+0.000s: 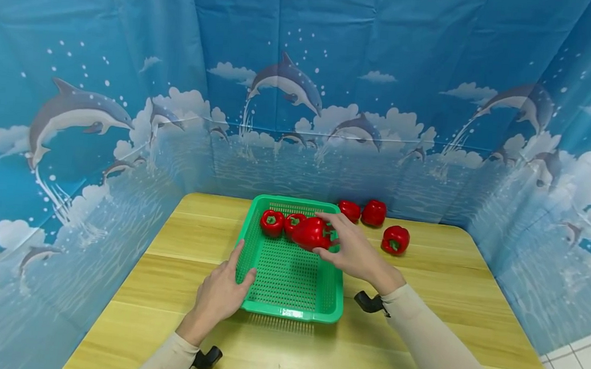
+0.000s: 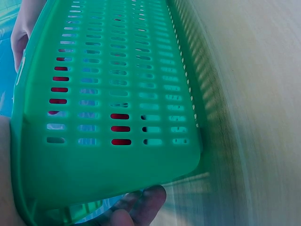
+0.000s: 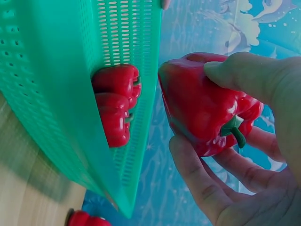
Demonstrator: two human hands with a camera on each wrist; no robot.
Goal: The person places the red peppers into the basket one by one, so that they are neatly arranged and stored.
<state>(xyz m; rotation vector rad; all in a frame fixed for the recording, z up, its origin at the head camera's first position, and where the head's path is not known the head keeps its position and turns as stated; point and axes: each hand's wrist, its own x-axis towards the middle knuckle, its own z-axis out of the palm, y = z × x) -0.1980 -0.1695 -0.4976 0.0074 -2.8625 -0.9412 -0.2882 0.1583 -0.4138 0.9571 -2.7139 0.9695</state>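
A green plastic basket [image 1: 297,314] stands on the wooden table. My left hand [image 1: 223,288] holds its left side, thumb over the rim; in the left wrist view the fingers [image 2: 148,205] show beyond the basket's corner. My right hand [image 1: 355,246] grips a red bell pepper [image 1: 310,234] above the right back part of the basket. The right wrist view shows thumb and fingers around this pepper [image 3: 202,103], its green stem facing the palm. Two more red bell peppers [image 1: 272,223] [image 1: 293,223] sit inside along the back, the second partly hidden by the held one.
Right of the basket lie three red bell peppers: one close to its back right corner [image 1: 349,210], another beside it [image 1: 374,213], and one nearer [image 1: 395,240]. A blue dolphin-print curtain [image 1: 296,167] hangs behind and beside the table [image 1: 419,330].
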